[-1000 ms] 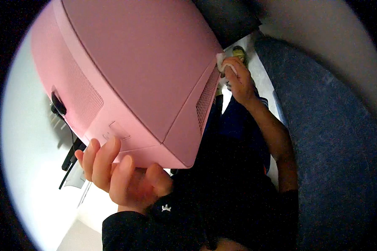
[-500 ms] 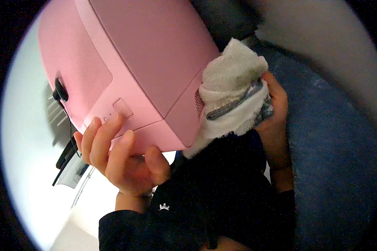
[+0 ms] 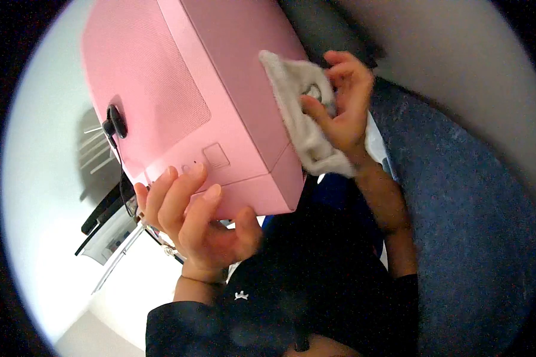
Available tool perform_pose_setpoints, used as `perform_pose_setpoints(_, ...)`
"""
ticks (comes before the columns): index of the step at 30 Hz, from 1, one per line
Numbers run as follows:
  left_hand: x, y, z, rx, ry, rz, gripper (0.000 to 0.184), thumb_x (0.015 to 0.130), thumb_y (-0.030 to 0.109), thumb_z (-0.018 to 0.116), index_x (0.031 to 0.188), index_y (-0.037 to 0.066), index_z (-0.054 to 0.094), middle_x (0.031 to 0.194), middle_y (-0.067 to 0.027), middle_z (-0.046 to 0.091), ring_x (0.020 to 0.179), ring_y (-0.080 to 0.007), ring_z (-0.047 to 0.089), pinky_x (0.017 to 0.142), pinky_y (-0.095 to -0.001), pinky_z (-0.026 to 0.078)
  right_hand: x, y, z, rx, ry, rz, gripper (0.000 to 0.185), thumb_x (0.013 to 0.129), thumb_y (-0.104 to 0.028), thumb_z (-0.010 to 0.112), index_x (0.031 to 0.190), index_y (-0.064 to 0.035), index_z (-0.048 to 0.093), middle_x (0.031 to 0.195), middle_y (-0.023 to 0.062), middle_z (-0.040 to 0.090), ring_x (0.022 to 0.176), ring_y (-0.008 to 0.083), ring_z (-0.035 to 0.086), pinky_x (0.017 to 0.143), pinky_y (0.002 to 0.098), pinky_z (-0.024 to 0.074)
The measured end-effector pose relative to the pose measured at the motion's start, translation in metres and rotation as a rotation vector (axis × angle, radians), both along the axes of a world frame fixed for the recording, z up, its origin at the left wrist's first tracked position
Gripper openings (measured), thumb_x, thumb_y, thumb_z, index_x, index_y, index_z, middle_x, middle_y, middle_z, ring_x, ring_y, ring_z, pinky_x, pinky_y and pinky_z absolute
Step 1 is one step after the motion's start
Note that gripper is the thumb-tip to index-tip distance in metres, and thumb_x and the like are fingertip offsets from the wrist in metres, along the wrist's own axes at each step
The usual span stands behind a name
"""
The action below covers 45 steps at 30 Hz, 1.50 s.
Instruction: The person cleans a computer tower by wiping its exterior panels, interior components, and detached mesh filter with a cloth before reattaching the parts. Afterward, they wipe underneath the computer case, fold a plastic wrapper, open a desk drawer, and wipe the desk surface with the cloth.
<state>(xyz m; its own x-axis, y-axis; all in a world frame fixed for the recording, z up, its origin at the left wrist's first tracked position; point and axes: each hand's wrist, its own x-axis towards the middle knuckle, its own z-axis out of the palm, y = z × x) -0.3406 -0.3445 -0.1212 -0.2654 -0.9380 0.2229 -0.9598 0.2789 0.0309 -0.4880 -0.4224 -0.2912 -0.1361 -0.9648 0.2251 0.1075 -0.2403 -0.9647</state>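
Note:
A large pink case (image 3: pixel 220 65) with a perforated mesh panel stands tilted across the upper middle of the head view. My left hand (image 3: pixel 205 223) has its bent fingertips on the case's front, near a small square outline, and its thumb by the lower edge, gripping that corner. My right hand (image 3: pixel 345 113), slightly blurred, keeps a whitish cloth (image 3: pixel 298 110) against the case's side. Its thumb lies over the cloth, while its other fingers are partly spread at the cloth's far edge.
A black clip-like piece (image 3: pixel 117 122) with a cable is on the mesh panel. Dark blue fabric (image 3: pixel 470 208) fills the right side. Further off at lower left are a dark-edged object (image 3: pixel 107 238) and a pale wall (image 3: pixel 41 178).
My right hand has moved up and left, and the bunched cloth is now spread flatter against the case's side. The case and my left hand appear shifted right in view.

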Motion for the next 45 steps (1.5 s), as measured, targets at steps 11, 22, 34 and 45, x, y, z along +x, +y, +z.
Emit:
perform_pose_setpoints(11,0.003,-0.005,0.008,0.077,0.053,-0.014,0.039,0.072,0.029,0.061,0.105,0.015,0.045,0.111,-0.0082,0.051,0.11,-0.0284,0.042,0.105,-0.0466,0.016,0.007,0.003,0.037,-0.149,0.065,0.478,0.072,0.088,-0.057,0.031,0.137,-0.0048,0.035,0.142,0.0254,0.025,0.13,0.0442,0.025,0.105,0.0527,0.0173)
perform_pose_setpoints(22,0.006,0.007,0.017,0.191,0.01,0.089,0.034,0.072,0.035,0.052,0.1,0.024,0.035,0.112,-0.0037,0.045,0.118,-0.0237,0.035,0.109,-0.0469,0.012,0.024,-0.038,-0.098,0.147,-0.06,0.4,0.055,0.09,-0.045,0.039,0.132,-0.0094,0.042,0.139,0.0177,0.035,0.128,0.034,0.034,0.102,0.0486,0.026)
perform_pose_setpoints(34,0.005,0.016,0.027,0.184,0.104,0.112,0.033,0.074,0.028,0.057,0.1,0.017,0.042,0.105,-0.0078,0.052,0.111,-0.0299,0.043,0.106,-0.0574,0.014,0.072,-0.122,0.016,-0.317,-0.006,0.412,0.062,0.088,-0.042,0.044,0.135,-0.0023,0.035,0.138,0.0176,0.037,0.129,0.0304,0.033,0.105,0.041,0.024)
perform_pose_setpoints(45,0.039,0.051,0.061,0.557,-0.011,0.158,0.05,0.061,0.03,0.073,0.097,0.025,0.039,0.112,-0.0028,0.046,0.115,-0.0282,0.037,0.105,-0.0592,0.012,0.125,-0.147,-0.14,0.48,-0.164,0.353,0.056,0.09,-0.037,0.041,0.134,-0.0039,0.035,0.138,0.0127,0.036,0.126,0.0244,0.035,0.105,0.0344,0.0247)
